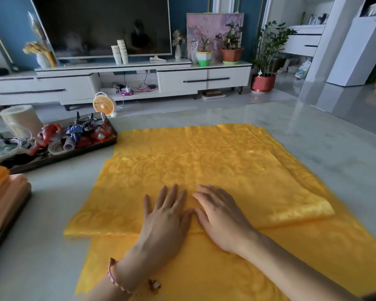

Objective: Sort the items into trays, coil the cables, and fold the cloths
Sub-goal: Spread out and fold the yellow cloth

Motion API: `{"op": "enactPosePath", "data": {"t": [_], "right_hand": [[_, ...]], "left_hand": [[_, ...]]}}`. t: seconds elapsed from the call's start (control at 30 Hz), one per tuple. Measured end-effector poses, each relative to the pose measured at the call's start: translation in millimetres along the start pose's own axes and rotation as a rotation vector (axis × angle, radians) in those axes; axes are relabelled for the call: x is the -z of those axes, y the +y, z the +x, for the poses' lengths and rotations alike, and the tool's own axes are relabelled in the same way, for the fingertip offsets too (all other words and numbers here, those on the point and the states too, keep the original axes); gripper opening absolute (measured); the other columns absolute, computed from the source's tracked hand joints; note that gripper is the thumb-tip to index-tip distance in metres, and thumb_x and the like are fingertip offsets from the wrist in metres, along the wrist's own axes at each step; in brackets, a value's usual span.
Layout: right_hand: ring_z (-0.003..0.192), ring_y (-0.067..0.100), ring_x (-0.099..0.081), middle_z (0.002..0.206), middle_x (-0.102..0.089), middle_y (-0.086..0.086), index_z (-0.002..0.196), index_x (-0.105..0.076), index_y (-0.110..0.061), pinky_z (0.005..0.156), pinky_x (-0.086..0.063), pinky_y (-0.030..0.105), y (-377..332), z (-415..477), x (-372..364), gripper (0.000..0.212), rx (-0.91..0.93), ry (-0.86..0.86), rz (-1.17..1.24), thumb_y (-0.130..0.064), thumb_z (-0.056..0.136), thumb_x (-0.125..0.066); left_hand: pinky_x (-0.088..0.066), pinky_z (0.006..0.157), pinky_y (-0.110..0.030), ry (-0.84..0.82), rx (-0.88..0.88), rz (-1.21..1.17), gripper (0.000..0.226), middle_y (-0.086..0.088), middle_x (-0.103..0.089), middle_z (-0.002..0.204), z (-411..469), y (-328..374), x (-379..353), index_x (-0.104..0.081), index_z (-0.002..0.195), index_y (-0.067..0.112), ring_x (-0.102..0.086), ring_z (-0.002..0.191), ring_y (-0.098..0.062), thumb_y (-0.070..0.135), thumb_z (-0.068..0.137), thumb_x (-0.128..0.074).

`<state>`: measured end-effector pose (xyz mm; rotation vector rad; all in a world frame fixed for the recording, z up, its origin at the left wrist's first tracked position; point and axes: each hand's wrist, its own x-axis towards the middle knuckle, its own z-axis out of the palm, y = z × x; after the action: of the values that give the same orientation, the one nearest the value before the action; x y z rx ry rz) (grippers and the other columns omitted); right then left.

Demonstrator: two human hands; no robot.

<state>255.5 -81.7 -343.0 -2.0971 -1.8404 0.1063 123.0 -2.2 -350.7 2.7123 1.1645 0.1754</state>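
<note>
A large yellow patterned cloth (215, 161) lies spread on the pale table, its upper layer folded over a lower one that sticks out toward me. My left hand (165, 222) and my right hand (221, 218) lie flat side by side on the folded layer's near edge, fingers straight and pressing down. A dark tray (78, 152) at the left holds red and blue toy figures (78, 133) and coiled cables (2, 148). A second tray (4, 231) at the near left carries folded orange and peach cloths (2, 192).
A cream cylinder (20, 120) stands behind the toy tray. The table's far edge runs behind the cloth. Beyond it are a small orange fan (104, 104) on the floor, a white TV cabinet (117, 81) and potted plants (265, 61).
</note>
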Motion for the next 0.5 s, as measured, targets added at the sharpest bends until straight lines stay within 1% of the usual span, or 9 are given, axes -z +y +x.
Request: {"op": "enactPosePath", "data": {"t": [0.03, 0.1, 0.17, 0.23, 0.3, 0.37, 0.43, 0.5], "right_hand": [[0.144, 0.010, -0.006, 0.157, -0.013, -0.004, 0.147, -0.025, -0.021, 0.117, -0.002, 0.027, 2, -1, -1, 0.048, -0.023, -0.038, -0.029, -0.035, 0.102, -0.027], [0.145, 0.008, -0.002, 0.158, -0.008, -0.007, 0.148, -0.021, -0.023, 0.117, 0.001, 0.027, 0, -2, 1, 0.049, -0.046, -0.083, -0.023, -0.037, 0.102, -0.025], [0.144, 0.008, -0.002, 0.158, -0.008, -0.008, 0.149, -0.021, -0.023, 0.116, 0.002, 0.026, 1, -3, 3, 0.049, -0.047, -0.093, -0.012, -0.038, 0.102, -0.025], [0.144, 0.008, -0.004, 0.158, -0.009, -0.008, 0.148, -0.022, -0.023, 0.116, 0.001, 0.026, 1, -4, 4, 0.049, -0.045, -0.090, -0.015, -0.039, 0.102, -0.026], [0.144, 0.009, -0.006, 0.157, -0.012, -0.007, 0.147, -0.025, -0.022, 0.116, 0.000, 0.027, -1, -2, 4, 0.049, -0.047, -0.071, -0.026, -0.039, 0.102, -0.029], [0.144, 0.011, -0.009, 0.157, -0.016, -0.005, 0.146, -0.029, -0.021, 0.116, -0.002, 0.029, -3, -1, 3, 0.048, -0.056, -0.040, -0.034, -0.038, 0.101, -0.031], [0.142, 0.013, -0.015, 0.153, -0.025, -0.002, 0.143, -0.035, -0.020, 0.115, -0.007, 0.032, -10, -3, 2, 0.045, -0.057, 0.011, -0.067, -0.036, 0.101, -0.032], [0.138, 0.016, -0.025, 0.147, -0.035, 0.000, 0.138, -0.042, -0.017, 0.113, -0.014, 0.032, -17, -5, -1, 0.040, -0.012, 0.076, -0.131, -0.031, 0.101, -0.035]], "left_hand": [[0.009, 0.115, -0.045, 0.007, 0.007, -0.014, 0.056, 0.009, 0.008, 0.158, -2, -7, 0, -0.004, 0.149, 0.032, 0.013, 0.144, -0.011, 0.050, 0.097, -0.015], [0.009, 0.114, -0.044, 0.017, 0.073, -0.011, 0.055, 0.010, 0.007, 0.158, -15, -27, 4, -0.004, 0.149, 0.035, 0.011, 0.144, -0.010, 0.051, 0.097, -0.014], [0.006, 0.114, -0.046, 0.028, 0.198, 0.013, 0.054, 0.009, 0.004, 0.158, -31, -51, 11, -0.005, 0.148, 0.036, 0.007, 0.145, -0.011, 0.049, 0.097, -0.014], [-0.002, 0.114, -0.046, 0.061, 0.359, 0.026, 0.053, 0.004, -0.004, 0.158, -48, -74, 20, -0.012, 0.149, 0.031, -0.002, 0.145, -0.015, 0.047, 0.098, -0.017], [-0.018, 0.110, -0.044, 0.137, 0.517, 0.054, 0.054, -0.005, -0.022, 0.154, -64, -92, 32, -0.028, 0.143, 0.019, -0.019, 0.140, -0.023, 0.047, 0.097, -0.022], [-0.029, 0.099, -0.044, 0.192, 0.641, 0.079, 0.058, -0.014, -0.040, 0.137, -73, -97, 43, -0.043, 0.129, 0.009, -0.034, 0.127, -0.032, 0.053, 0.093, -0.033], [-0.032, 0.094, -0.045, 0.167, 0.734, 0.097, 0.066, -0.019, -0.044, 0.125, -78, -95, 52, -0.049, 0.118, 0.001, -0.037, 0.118, -0.036, 0.059, 0.088, -0.040], [-0.032, 0.095, -0.045, 0.093, 0.776, 0.092, 0.065, -0.020, -0.041, 0.125, -74, -94, 58, -0.052, 0.111, 0.000, -0.035, 0.118, -0.037, 0.059, 0.088, -0.041]]}}
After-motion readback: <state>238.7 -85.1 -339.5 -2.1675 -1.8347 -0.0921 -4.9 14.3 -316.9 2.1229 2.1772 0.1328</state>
